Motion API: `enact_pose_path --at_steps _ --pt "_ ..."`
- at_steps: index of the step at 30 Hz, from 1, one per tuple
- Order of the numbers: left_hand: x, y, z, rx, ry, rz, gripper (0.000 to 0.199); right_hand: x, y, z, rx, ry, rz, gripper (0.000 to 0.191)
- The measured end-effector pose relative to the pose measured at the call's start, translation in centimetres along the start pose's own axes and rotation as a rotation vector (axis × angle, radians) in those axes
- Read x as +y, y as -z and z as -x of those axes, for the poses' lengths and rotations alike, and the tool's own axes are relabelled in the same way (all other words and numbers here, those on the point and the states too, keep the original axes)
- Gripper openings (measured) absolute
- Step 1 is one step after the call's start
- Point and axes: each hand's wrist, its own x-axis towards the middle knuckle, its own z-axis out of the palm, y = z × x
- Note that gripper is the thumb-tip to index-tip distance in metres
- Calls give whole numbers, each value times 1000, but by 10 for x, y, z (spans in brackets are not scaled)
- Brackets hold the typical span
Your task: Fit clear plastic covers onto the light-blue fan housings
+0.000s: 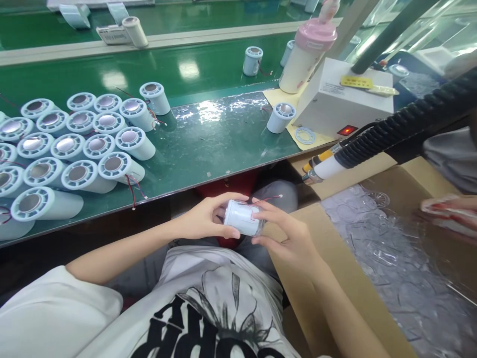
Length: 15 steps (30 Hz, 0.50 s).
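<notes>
Over my lap a light-blue cylinder [240, 218] with thin red wires lies on its side between both hands. My left hand [208, 219] is closed round its left end, thumb below and fingers behind. At the other end, the thumb and fingers of my right hand [285, 231] grip it, and what looks like a clear plastic piece shows there. A wire with a small white connector [280, 196] sticks out above my right fingers. Similar light-blue cylinders [128, 166] stand in a group on the green bench to the left, several trailing red and blue wires.
The green bench [208, 149] holds a single cylinder [281, 118], a pink-lidded bottle [307, 54] and a white box with a red-lit switch [346, 94]. A black ribbed hose [402, 119] crosses at right, above a carton of clear plastic parts [383, 253]. Another person's hand [452, 211] is beyond.
</notes>
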Motion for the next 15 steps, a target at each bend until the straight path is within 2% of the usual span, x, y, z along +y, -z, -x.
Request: enact_pose_path --at_steps 2,9,15 --pt "4 1 2 -27 -22 -65 74 1 0 3 -23 -18 -43 42" --pt "11 2 8 -60 -226 -214 75 -3 2 3 -82 -102 -216 45" --pt "15 2 11 -75 -219 -186 74 -8 3 3 -85 -185 -285 44"
